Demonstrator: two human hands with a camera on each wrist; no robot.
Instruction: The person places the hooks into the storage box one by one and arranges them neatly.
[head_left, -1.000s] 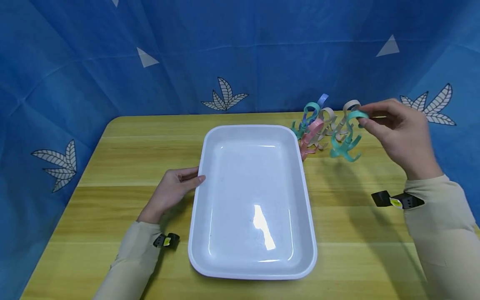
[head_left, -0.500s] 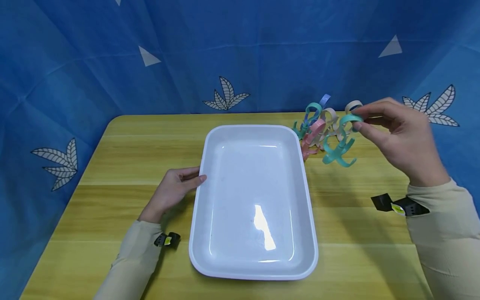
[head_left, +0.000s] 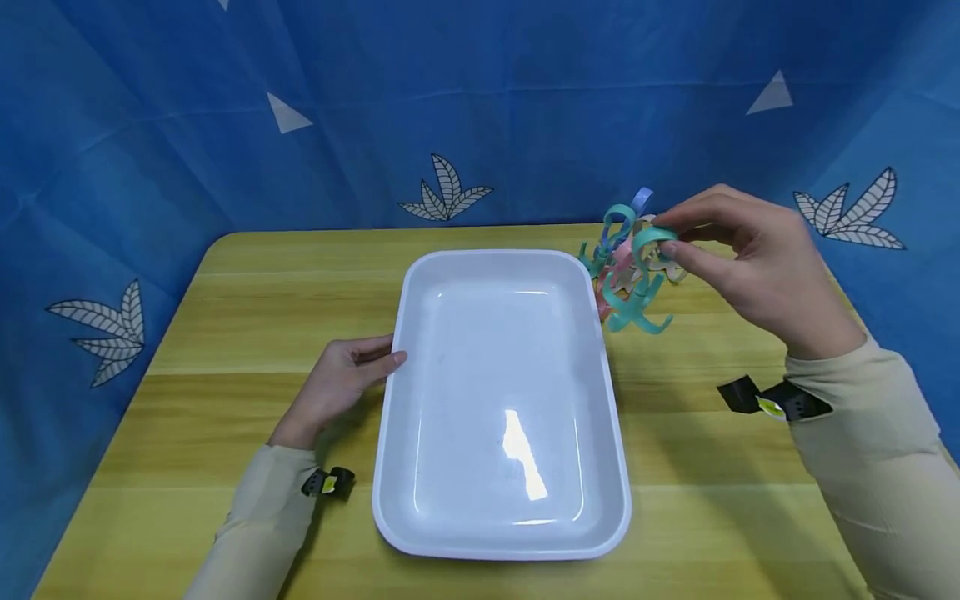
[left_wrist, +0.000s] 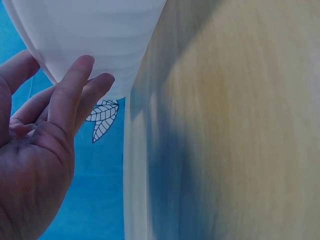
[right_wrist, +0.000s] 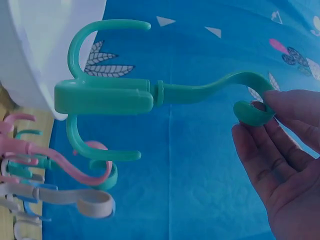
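My left hand (head_left: 337, 379) grips the left rim of a white rectangular tray (head_left: 465, 358), thumb over the edge and fingers against the outside wall (left_wrist: 100, 35). By its curled end, my right hand (head_left: 757, 267) pinches a green plastic multi-hook hanger (right_wrist: 107, 95) between thumb and fingers. Its several curved prongs hang downward, in the air beside the tray's far right corner. More such hangers stand close behind it, among them a pink one (right_wrist: 65, 162), a white one (right_wrist: 95, 205), another green one (head_left: 618, 215) and a blue one (head_left: 642, 200); they partly hide each other.
The wooden table (head_left: 262, 292) carries the tray near its middle and the hanger cluster at the back right. A blue cloth (head_left: 525, 150) with leaf prints rises behind the far edge and at both sides.
My right hand has moved left with the green hanger, away from the right and closer to the tray, now in front of the other hangers. My left hand stays on the rim.
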